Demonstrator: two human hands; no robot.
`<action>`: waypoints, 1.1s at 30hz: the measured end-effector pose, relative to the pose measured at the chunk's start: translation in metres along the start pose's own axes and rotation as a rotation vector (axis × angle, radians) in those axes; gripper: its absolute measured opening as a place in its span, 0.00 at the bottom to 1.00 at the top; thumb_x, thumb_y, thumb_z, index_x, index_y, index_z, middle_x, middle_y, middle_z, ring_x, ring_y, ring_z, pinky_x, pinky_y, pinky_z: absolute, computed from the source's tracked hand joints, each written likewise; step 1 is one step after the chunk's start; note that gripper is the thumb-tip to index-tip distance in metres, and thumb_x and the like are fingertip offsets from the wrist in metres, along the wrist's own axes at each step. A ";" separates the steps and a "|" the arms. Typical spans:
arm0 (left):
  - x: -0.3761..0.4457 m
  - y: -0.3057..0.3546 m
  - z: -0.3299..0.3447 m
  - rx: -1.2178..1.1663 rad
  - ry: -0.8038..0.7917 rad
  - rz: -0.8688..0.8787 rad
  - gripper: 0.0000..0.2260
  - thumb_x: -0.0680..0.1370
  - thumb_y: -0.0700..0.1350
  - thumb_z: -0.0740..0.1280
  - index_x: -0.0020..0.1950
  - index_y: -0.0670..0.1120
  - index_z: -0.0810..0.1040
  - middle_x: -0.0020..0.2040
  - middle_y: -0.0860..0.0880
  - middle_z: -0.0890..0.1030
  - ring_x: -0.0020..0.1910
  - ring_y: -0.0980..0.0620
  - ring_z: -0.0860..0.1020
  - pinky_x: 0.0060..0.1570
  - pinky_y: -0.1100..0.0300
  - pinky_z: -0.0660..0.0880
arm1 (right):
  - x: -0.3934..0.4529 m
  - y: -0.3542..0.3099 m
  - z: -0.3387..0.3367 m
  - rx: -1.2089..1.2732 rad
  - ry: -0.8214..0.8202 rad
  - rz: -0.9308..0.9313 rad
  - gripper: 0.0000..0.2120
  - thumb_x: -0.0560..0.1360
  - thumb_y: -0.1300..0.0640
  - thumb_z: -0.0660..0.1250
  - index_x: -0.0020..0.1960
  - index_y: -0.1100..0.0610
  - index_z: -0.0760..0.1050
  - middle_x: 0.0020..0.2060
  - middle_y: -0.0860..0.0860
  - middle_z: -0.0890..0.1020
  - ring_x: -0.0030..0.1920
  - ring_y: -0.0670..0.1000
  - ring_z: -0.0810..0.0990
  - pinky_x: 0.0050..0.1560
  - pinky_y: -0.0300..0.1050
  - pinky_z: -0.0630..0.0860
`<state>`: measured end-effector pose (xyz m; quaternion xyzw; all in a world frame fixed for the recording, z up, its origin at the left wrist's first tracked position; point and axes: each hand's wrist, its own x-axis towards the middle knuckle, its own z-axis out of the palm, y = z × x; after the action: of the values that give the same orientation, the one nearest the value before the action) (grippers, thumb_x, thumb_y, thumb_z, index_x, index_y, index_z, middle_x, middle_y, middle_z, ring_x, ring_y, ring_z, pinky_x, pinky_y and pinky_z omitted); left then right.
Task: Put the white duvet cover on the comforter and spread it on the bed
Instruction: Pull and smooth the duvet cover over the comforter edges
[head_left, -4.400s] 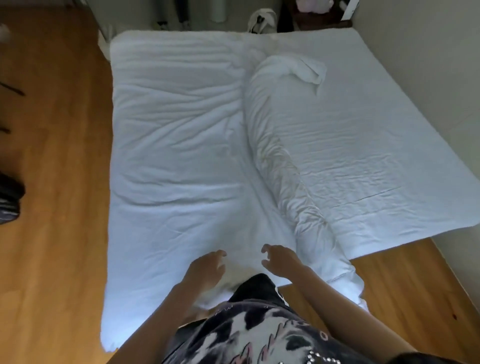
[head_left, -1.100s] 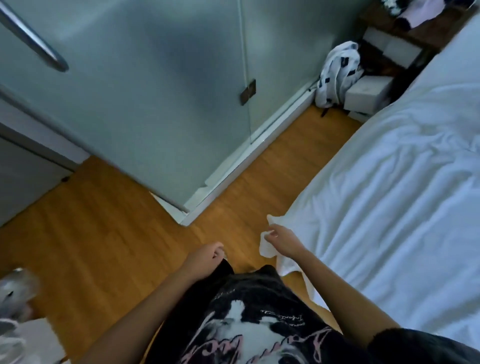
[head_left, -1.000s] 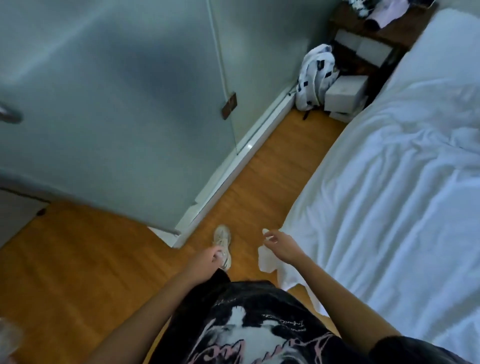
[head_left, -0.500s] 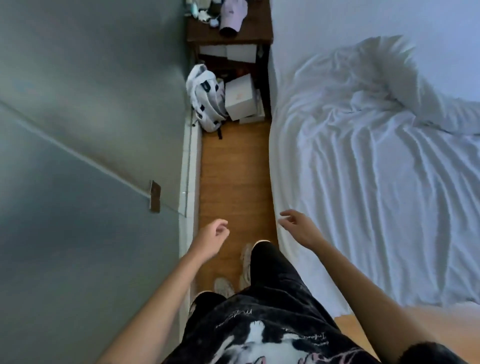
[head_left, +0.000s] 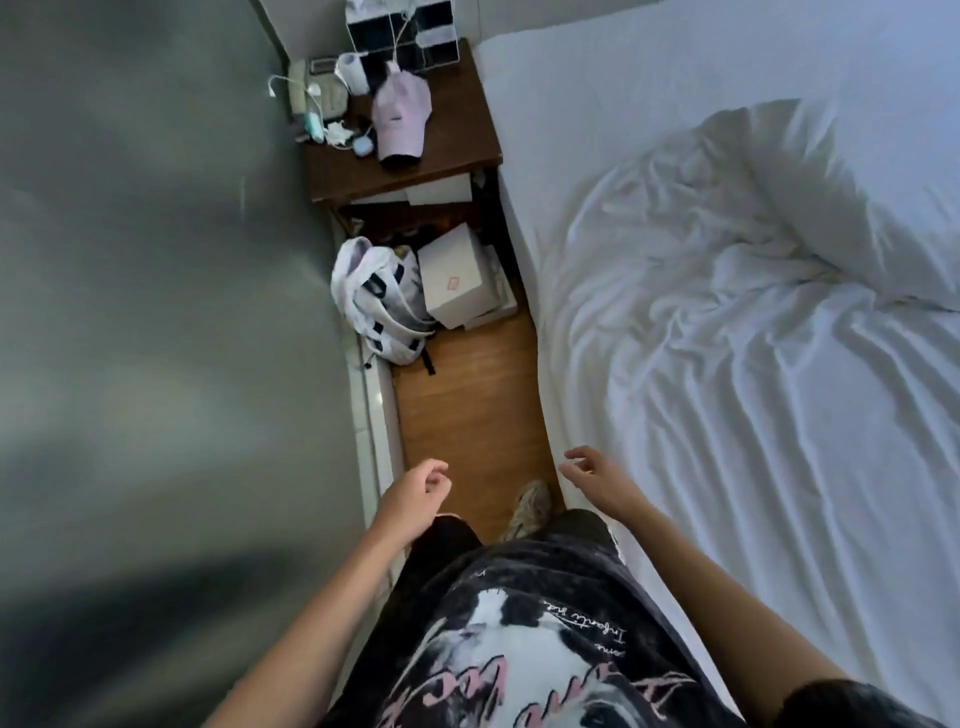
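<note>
Glass wall (head_left: 156, 312), frosted and blurred, fills the left side. Beside it a wooden nightstand (head_left: 447, 150) carries a pink cap (head_left: 401, 117), cables and small items too blurred to name, with a clear compartmented organizer (head_left: 402, 31) at the back, its contents unreadable. On the floor below lean a white backpack (head_left: 379, 306) and a closed white box (head_left: 457, 278). The left hand (head_left: 415, 493) hangs over the wooden floor (head_left: 467, 395), fingers loosely curled, holding nothing. A shoe (head_left: 527, 506) peeks out, partly hidden by the dark trousers. The right hand (head_left: 597, 475) hovers at the bed's edge, fingers relaxed, empty. White duvet cover (head_left: 727, 338) lies rumpled across the bed (head_left: 597, 93), bunched toward the right and cut off by the frame.
</note>
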<state>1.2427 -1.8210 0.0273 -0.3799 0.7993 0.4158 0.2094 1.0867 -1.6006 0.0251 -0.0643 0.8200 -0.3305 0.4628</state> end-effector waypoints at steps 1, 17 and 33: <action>0.017 0.015 -0.016 0.007 0.000 0.004 0.13 0.81 0.49 0.61 0.65 0.51 0.74 0.57 0.53 0.78 0.54 0.55 0.77 0.59 0.55 0.74 | 0.012 -0.019 -0.012 -0.012 0.000 0.001 0.18 0.80 0.48 0.63 0.65 0.56 0.72 0.52 0.50 0.77 0.48 0.49 0.77 0.44 0.40 0.71; 0.349 0.259 -0.158 0.679 -0.423 0.498 0.15 0.80 0.50 0.62 0.67 0.51 0.74 0.58 0.52 0.79 0.57 0.51 0.77 0.54 0.58 0.73 | 0.193 -0.159 -0.131 0.331 0.367 0.323 0.19 0.79 0.48 0.64 0.66 0.54 0.72 0.55 0.52 0.80 0.53 0.50 0.79 0.57 0.46 0.74; 0.475 0.508 -0.082 0.837 -0.591 0.612 0.18 0.80 0.49 0.62 0.70 0.50 0.71 0.60 0.52 0.77 0.56 0.55 0.75 0.55 0.61 0.71 | 0.292 -0.132 -0.298 0.712 0.564 0.449 0.23 0.79 0.47 0.63 0.71 0.53 0.66 0.56 0.51 0.78 0.54 0.50 0.78 0.54 0.46 0.73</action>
<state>0.5476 -1.9084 0.0219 0.1143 0.8762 0.1952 0.4255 0.6567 -1.6787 0.0010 0.3669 0.7431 -0.4867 0.2763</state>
